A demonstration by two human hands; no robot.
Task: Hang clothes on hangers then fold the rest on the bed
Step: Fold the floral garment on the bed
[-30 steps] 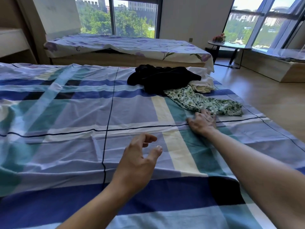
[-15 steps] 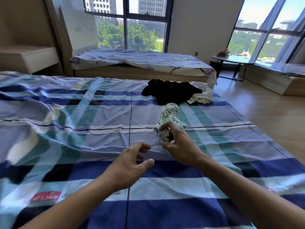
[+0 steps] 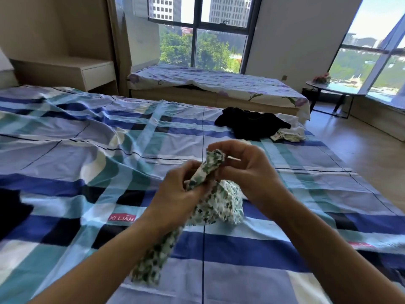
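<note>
- The left hand (image 3: 173, 194) is curling its fingers round a twisted stretch of the green-and-white printed garment (image 3: 221, 205), gripping it firmly above the bed (image 3: 65, 150).
- The right hand (image 3: 249, 172), just beside the left and slightly higher, is pinching the garment's upper end between its thumb and bent fingers.
- Under and between the two hands the cloth is bunching into a loose bundle. One long end is hanging down past the left wrist toward the blue, teal and white checked sheet; whether it is touching the sheet cannot be told.
- Just left of the grip and a little lower, a red label (image 3: 121, 218) reading "XI LIAN" is showing on the sheet.
- Beyond the grip and off to its right, a black garment (image 3: 252, 126) is lying crumpled near the bed's far edge, with a pale garment (image 3: 289, 136) peeking out at its right side.
- Farther beyond the grip, a second bed (image 3: 219, 84) is lying under a flower-printed sheet in front of a window (image 3: 208, 29).
- Far off to the grip's left, a wooden shelf unit (image 3: 87, 71) is standing against the wall.
- Far off to its right, a round table (image 3: 333, 88) is carrying a bunch of flowers (image 3: 321, 78) beside another window.
</note>
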